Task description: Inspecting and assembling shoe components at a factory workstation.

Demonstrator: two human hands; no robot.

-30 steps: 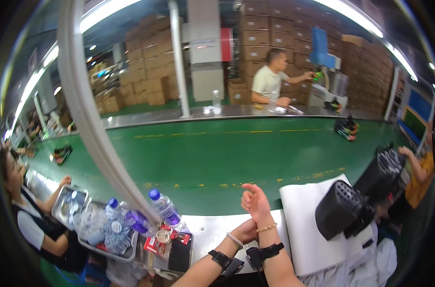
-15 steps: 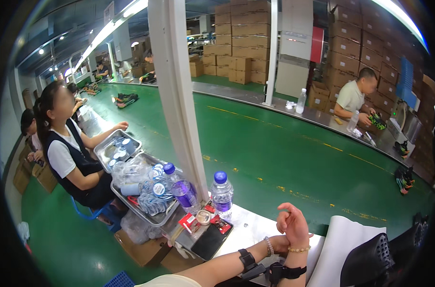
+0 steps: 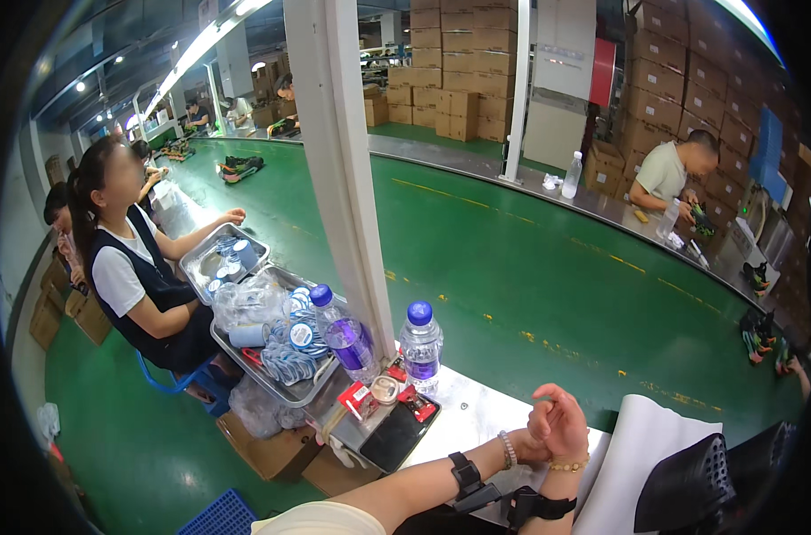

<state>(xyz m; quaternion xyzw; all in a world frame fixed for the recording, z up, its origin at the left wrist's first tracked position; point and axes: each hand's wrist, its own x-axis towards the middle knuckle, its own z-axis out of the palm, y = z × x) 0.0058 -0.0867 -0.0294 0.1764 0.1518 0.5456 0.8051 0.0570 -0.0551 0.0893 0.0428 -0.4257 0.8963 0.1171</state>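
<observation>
My left hand (image 3: 532,448) reaches in from the lower left, wearing a beaded bracelet, and closes round my right wrist from behind. Its fingers are mostly hidden there. My right hand (image 3: 561,423) is raised above the white worktop (image 3: 485,419), fingers loosely bent and apart, nothing visible in them. A gold-coloured bracelet (image 3: 568,465) circles that wrist. Black straps with small devices sit on both forearms. Left of my hands, a dark phone (image 3: 398,439) lies beside red wrapped packets (image 3: 361,401) and a small round container (image 3: 385,390). A roll of white sheet (image 3: 642,446) is to the right.
Two blue-capped bottles (image 3: 420,352) stand near a white post (image 3: 338,134). A metal tray (image 3: 316,397) holds round labels and plastic bags. Seated at left is a co-worker (image 3: 124,259); another (image 3: 677,174) handles a shoe across the green belt (image 3: 477,259). Dark perforated cylinders (image 3: 686,481) stand lower right.
My right hand's fingers have curled in more. The view has shifted slightly. The co-worker across the belt bends lower over the shoe, and another person's hand appears at the right edge near shoes.
</observation>
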